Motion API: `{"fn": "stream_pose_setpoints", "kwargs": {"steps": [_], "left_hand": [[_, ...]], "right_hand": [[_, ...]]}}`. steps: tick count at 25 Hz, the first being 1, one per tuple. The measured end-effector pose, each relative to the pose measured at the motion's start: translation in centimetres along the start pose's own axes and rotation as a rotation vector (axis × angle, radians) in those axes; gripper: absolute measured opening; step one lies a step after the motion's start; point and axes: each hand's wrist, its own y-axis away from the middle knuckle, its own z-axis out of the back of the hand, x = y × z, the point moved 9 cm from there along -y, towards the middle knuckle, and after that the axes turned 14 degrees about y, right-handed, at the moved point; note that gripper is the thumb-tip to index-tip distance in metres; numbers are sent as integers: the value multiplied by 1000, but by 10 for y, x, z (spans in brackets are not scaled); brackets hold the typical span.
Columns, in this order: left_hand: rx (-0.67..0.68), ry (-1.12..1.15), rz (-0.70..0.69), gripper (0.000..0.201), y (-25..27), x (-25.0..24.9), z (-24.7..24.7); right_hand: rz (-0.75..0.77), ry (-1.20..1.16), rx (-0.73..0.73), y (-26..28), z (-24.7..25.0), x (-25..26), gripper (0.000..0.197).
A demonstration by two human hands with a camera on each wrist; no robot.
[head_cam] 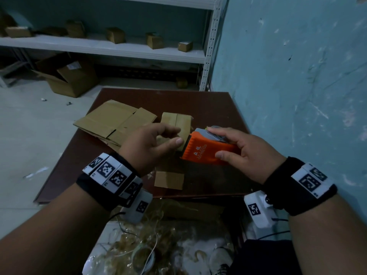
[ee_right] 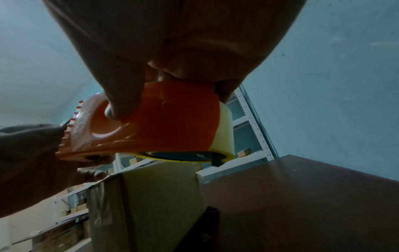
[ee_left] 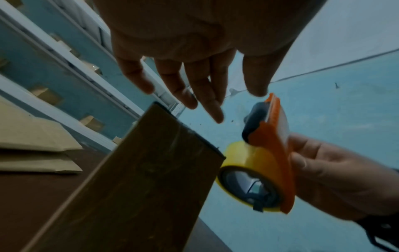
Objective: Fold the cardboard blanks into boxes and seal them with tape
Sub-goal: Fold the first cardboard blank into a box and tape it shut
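My right hand (head_cam: 215, 144) grips an orange tape dispenser (head_cam: 206, 149) with a yellow-edged tape roll (ee_left: 244, 170), held just above the dark brown table (head_cam: 208, 108). My left hand (head_cam: 176, 135) is at the dispenser's toothed front edge, with the thumb tip touching it and the fingers (ee_left: 207, 102) loosely spread and holding nothing. Under both hands stands a small folded cardboard box (head_cam: 176, 122), also visible as box (ee_right: 146, 196). Whether the tape end is stuck to anything is not visible.
Flat cardboard blanks (head_cam: 113, 122) lie on the table's left half, and a small cardboard piece (head_cam: 168, 180) lies near the front edge. A blue wall (head_cam: 297, 86) borders the table on the right. Behind are a white shelf (head_cam: 119, 48) with small boxes and an open carton (head_cam: 67, 78).
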Motion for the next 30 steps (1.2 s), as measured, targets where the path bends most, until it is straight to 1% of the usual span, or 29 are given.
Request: {"fn": "stream_pose_setpoints", "kwargs": {"steps": [1,2,3,9,11,15,21,26,30], "left_hand": [[0,-30,-6,17,1,0,1],[-3,-44,-16,11,1,1,2],[-7,-56,-14,10,3,2,3],[-45,-106,-1,17,15,4,13],[-80,-154,11,16,19,7,24],[-138,-173,50,15,25,19,49],[-122,-211,79,14,25,28,42],[-127,-227,93,11,22,36,37],[-120,-234,103,13,23,39,39]], "right_hand": [[8,-2,9,0,-2,3,61],[16,-2,19,-1,-3,6,61],[25,4,26,-1,-5,7,62],[26,25,-6,0,0,5,62],[17,56,-11,1,3,-1,61],[-18,65,-40,5,10,-13,59],[-27,122,-16,6,8,-21,61],[-54,136,2,6,4,-26,59],[-63,138,11,3,3,-26,59]]}}
